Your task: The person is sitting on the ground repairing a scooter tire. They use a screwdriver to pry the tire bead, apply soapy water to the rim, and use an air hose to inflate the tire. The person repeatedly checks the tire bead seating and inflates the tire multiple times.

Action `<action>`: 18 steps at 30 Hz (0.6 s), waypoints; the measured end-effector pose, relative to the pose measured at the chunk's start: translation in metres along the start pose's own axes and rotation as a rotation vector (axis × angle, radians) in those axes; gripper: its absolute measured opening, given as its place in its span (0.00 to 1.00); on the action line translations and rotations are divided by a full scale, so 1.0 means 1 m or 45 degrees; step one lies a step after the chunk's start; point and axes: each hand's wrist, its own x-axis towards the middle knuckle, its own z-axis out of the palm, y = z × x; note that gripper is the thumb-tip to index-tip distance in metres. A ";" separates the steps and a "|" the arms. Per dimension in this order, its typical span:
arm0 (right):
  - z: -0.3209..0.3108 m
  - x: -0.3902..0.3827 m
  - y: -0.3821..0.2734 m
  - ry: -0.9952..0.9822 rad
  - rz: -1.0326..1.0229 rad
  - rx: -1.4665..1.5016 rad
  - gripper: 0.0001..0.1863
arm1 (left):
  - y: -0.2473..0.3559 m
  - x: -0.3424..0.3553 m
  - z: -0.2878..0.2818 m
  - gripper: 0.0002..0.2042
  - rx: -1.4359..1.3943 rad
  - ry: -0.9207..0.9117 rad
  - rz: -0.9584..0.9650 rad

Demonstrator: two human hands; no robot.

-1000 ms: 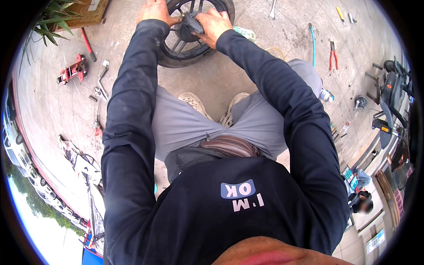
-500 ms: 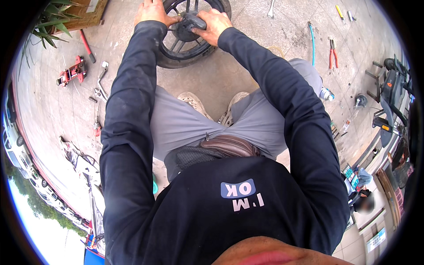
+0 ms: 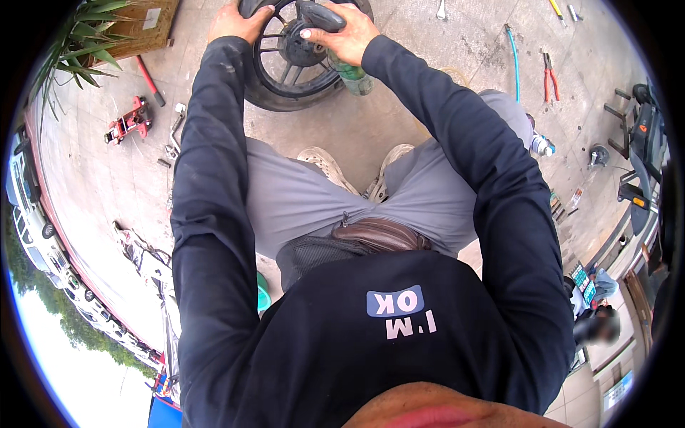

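A motorcycle wheel (image 3: pixel 291 94) with a black tyre and spoked rim is at the top of the view, in front of my feet. My left hand (image 3: pixel 239 25) grips its left side, with the thumb near the rim; the fingertips are partly cut off by the top edge. Over the wheel's right side, my right hand (image 3: pixel 351 36) is closed round a spray bottle (image 3: pixel 353 80). It has a dark grey head and a green see-through body that hangs below the hand. The hub (image 3: pixel 296 44) shows bare between both hands.
At left lie a red floor jack (image 3: pixel 130 123), a red-handled bar (image 3: pixel 148 80) and a wrench (image 3: pixel 177 127). At right are a blue hose (image 3: pixel 514 60), red-handled pliers (image 3: pixel 549 77) and a plastic bottle (image 3: pixel 542 145). A potted plant (image 3: pixel 82 50) stands upper left; a person (image 3: pixel 598 324) is at lower right.
My left hand has gone from the hub's side out to the tyre. My right hand has tilted the spray bottle and lifted it off the hub, so its green body now shows.
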 end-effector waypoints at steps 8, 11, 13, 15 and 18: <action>-0.016 -0.001 0.001 -0.281 0.660 0.822 0.22 | -0.029 0.014 -0.004 0.43 -0.051 -0.419 -0.104; -0.043 0.006 -0.002 -0.010 0.191 0.131 0.19 | -0.047 0.016 -0.001 0.43 -0.270 -0.497 -0.114; -0.080 0.010 0.007 -0.005 0.117 -0.045 0.19 | -0.048 0.012 -0.001 0.45 -0.236 -0.511 -0.119; -0.131 0.009 0.037 0.144 0.219 -0.306 0.21 | -0.038 0.000 -0.006 0.54 -0.008 -0.348 -0.067; -0.220 -0.044 0.118 0.369 0.738 -0.582 0.25 | -0.004 -0.035 -0.022 0.42 -0.147 -0.358 -0.237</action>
